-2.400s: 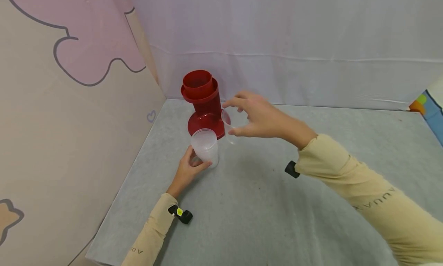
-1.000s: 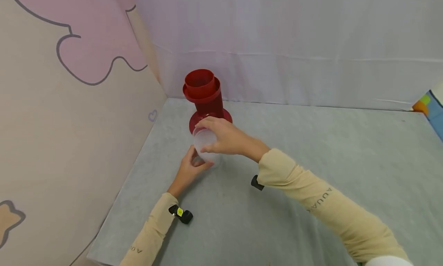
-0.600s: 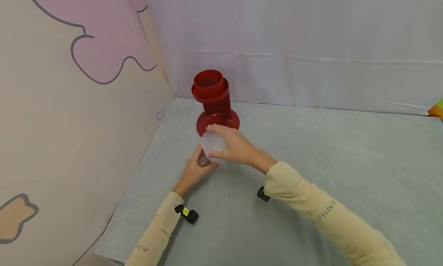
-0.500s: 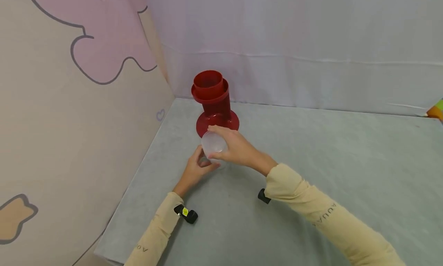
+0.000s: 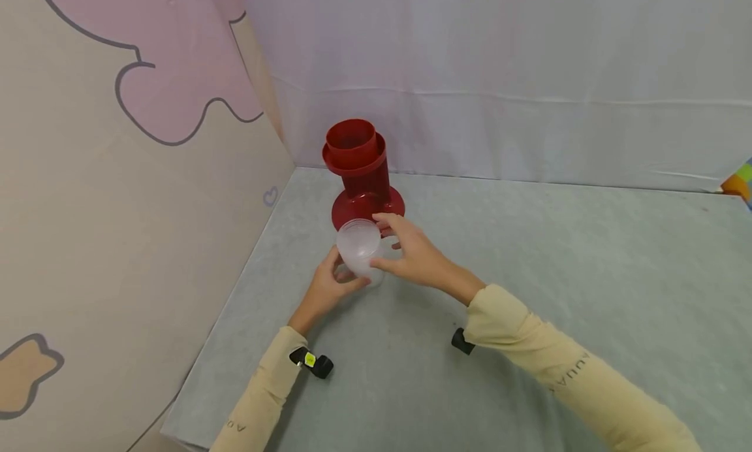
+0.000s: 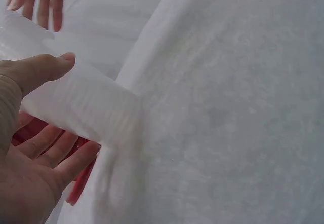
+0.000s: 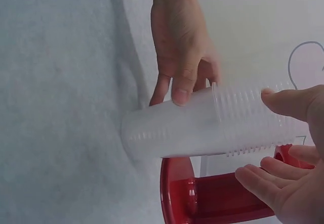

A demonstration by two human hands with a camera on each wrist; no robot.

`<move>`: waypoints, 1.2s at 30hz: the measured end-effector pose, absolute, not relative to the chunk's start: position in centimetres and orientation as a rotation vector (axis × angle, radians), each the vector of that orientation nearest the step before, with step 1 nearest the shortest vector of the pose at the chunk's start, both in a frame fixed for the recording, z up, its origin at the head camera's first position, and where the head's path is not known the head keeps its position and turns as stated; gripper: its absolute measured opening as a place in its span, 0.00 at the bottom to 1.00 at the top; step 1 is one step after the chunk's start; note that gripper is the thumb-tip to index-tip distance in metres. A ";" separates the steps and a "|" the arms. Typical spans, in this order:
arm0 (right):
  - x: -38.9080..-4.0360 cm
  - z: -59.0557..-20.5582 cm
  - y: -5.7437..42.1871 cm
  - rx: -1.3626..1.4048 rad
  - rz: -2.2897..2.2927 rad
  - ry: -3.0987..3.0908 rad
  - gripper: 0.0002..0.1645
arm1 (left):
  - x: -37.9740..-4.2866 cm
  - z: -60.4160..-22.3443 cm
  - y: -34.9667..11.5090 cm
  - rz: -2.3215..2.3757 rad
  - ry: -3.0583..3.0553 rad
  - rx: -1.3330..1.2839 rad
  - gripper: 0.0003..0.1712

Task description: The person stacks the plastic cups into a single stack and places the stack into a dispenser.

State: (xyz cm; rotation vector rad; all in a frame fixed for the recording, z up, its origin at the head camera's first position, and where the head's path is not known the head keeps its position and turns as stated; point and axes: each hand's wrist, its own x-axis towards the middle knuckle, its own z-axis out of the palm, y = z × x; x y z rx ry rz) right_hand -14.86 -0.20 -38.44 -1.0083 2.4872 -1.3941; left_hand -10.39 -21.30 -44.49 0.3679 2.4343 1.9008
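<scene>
A stack of clear plastic cups (image 5: 358, 243) stands upright on the cloth in the head view. My left hand (image 5: 329, 285) holds its lower side, thumb on one face and fingers on the other. In the right wrist view, several ridged rims of the cups (image 7: 253, 120) show one above another. My right hand (image 5: 418, 259) is at the upper right side of the stack, fingers spread and relaxed, thumb near the rims. Just behind the stack is a red plastic stand (image 5: 367, 187) with a round flared base and a red cylinder (image 5: 351, 145) set in its top.
Grey cloth (image 5: 529, 275) covers the table. A white curtain (image 5: 499, 80) hangs along the back, and a wall panel (image 5: 147, 243) with cartoon shapes borders the left. Something colourful (image 5: 737, 184) shows at the far right edge.
My right hand came from the right with a single clear cup and lowered it onto the stack. Its fingers have since loosened and drawn back rightward. My left hand stays at the stack.
</scene>
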 end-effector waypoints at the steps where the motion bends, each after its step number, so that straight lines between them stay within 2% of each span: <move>1: -14.8 -38.5 -0.1 -0.992 -1.415 2.479 0.45 | -10.4 -44.2 -21.4 1.910 2.424 0.363 0.45; 14: -14.5 -39.6 -0.1 -0.909 -1.620 2.425 0.44 | -11.1 -42.1 -22.9 2.059 2.393 0.493 0.48; 23: -14.7 -40.1 -0.7 -0.824 -1.807 2.322 0.39 | -11.0 -41.6 -22.4 2.107 2.411 0.541 0.42; 36: -14.9 -38.8 -0.7 -0.854 -1.818 2.327 0.38 | -11.0 -40.5 -22.6 2.128 2.386 0.575 0.41</move>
